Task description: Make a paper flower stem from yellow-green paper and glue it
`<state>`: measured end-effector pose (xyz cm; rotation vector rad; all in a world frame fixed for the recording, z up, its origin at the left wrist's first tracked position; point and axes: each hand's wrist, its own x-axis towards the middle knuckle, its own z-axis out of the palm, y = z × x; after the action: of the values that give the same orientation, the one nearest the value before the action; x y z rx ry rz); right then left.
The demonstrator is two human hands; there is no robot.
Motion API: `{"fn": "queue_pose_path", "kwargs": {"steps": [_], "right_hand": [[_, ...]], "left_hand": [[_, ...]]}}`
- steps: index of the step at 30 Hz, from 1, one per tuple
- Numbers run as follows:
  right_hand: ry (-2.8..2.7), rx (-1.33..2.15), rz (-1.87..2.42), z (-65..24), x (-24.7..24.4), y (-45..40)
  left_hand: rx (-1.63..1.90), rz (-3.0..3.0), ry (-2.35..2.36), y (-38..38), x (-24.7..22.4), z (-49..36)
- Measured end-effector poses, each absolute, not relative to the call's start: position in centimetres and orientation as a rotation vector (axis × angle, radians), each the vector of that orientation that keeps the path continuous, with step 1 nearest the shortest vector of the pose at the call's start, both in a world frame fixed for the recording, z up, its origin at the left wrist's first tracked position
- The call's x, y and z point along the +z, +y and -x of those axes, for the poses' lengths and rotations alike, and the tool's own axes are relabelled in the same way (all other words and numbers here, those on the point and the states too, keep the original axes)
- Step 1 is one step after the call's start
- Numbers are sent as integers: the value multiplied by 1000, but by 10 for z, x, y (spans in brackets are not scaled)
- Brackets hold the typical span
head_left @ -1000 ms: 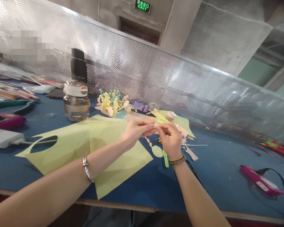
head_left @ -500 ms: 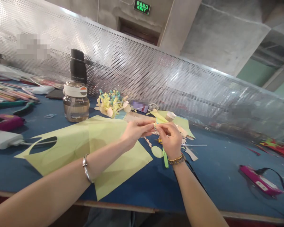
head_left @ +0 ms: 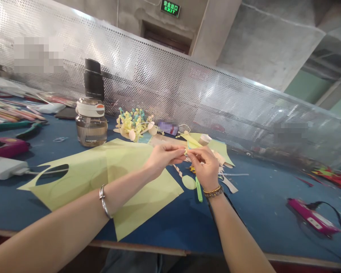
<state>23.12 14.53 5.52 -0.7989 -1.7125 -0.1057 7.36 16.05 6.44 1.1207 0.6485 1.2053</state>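
My left fingers and right fingers pinch a small pale-yellow piece above the blue tabletop, well inside its front edge; bare surface lies right of my right wrist, yellow-green paper sheets under my left.

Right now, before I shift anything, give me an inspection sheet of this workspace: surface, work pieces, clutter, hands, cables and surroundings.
Surface: blue tabletop, specked at right.
Work pieces: small pale-yellow piece between the fingertips, details too small to tell; yellow-green sheets below, one with a cutout.
Clutter: yellow-and-blue flower cluster, clear bottle upright with liquid inside, bright green strip, magenta power strip at right.
Hands: left hand and right hand meet at the small pale-yellow piece, both pinching.
Cables: white cable from a white charger, crossing the cutout; black cable plugged into the magenta power strip.
Surroundings: perforated metal screen behind, lit EXIT sign above; other people: nothing seen.
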Motion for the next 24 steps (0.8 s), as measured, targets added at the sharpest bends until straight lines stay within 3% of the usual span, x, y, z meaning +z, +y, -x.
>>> {"fn": "queue_pose_path", "kwargs": {"steps": [24], "right_hand": [[-1766, -242, 846, -230, 53, 147]], "left_hand": [[1196, -1067, 598, 157, 66, -74]]}}
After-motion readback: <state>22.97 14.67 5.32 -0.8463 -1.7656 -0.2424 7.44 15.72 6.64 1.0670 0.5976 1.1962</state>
